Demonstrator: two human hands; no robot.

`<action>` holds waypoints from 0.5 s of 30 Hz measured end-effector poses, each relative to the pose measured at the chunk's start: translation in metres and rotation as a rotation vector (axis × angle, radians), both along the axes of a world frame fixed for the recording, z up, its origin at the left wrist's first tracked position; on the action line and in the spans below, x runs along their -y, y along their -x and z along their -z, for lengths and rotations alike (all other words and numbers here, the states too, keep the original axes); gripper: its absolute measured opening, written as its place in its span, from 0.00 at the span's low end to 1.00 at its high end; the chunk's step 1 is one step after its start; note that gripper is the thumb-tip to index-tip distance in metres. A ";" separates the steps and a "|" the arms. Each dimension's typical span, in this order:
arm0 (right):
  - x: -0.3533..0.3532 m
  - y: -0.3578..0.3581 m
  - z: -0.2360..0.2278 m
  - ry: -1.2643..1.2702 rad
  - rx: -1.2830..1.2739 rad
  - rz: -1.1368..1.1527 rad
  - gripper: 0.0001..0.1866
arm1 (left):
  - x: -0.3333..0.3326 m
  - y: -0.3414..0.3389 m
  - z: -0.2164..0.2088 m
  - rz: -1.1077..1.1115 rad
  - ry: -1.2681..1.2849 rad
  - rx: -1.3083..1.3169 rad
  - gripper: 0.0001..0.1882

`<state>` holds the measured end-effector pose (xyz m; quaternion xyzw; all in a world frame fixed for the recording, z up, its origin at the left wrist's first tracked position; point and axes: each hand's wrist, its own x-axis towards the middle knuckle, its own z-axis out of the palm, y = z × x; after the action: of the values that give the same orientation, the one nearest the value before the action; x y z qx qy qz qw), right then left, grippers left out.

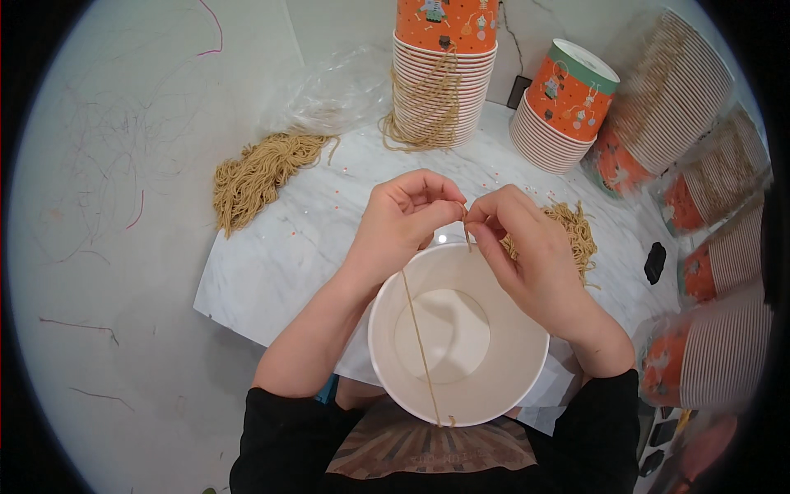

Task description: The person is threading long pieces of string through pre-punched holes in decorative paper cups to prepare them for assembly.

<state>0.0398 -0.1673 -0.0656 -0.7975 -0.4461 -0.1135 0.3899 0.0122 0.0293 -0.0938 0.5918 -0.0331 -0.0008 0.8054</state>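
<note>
A white paper bucket stands with its mouth up in front of my body, and the inside shows only bare walls and bottom. A thin tan cord runs from the near rim, where its end sticks out in a small knot, across the mouth toward my left hand. My left hand and my right hand meet above the far rim. Their thumbs and forefingers pinch the cord, and a short tail hangs between them. The fingers partly hide the far rim.
Tan cord bundles lie at left and behind my right hand. Stacked orange paper buckets with draped cord stand at the back, beside a crumpled clear bag. More bagged stacks line the right. A black object lies on the marble tabletop.
</note>
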 end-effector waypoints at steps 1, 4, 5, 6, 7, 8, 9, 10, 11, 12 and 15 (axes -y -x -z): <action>0.000 0.000 0.001 -0.016 -0.005 -0.011 0.08 | 0.000 -0.002 0.003 0.001 -0.001 0.000 0.04; -0.001 0.001 0.000 -0.028 -0.031 -0.021 0.07 | 0.003 -0.005 0.011 0.074 0.176 -0.022 0.04; -0.001 0.001 0.000 -0.029 -0.031 -0.018 0.07 | 0.004 -0.006 0.011 0.083 0.202 -0.033 0.04; -0.001 0.001 0.001 -0.041 -0.056 -0.010 0.07 | 0.006 -0.006 0.011 0.093 0.228 -0.045 0.04; -0.001 0.001 0.002 -0.053 -0.081 -0.003 0.07 | 0.007 -0.007 0.013 0.096 0.227 -0.045 0.04; -0.001 0.001 0.002 -0.054 -0.081 -0.002 0.07 | 0.007 -0.009 0.015 0.091 0.232 -0.043 0.04; -0.001 0.001 0.001 -0.068 -0.130 -0.006 0.07 | 0.008 -0.009 0.016 0.086 0.236 -0.041 0.04; -0.001 0.001 0.001 -0.082 -0.179 -0.011 0.07 | 0.007 -0.008 0.015 0.086 0.235 -0.042 0.04; -0.001 0.001 0.001 -0.083 -0.179 -0.010 0.07 | 0.007 -0.008 0.013 0.085 0.208 -0.038 0.05; -0.001 0.001 0.000 -0.087 -0.205 -0.005 0.06 | 0.006 -0.008 0.012 0.084 0.180 -0.034 0.05; -0.002 0.000 0.000 -0.094 -0.235 0.002 0.05 | 0.004 -0.012 0.016 0.121 0.170 -0.009 0.05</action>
<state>0.0394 -0.1657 -0.0655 -0.7867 -0.3907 -0.0404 0.4763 0.0241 0.0258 -0.1100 0.5183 -0.0650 -0.0494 0.8513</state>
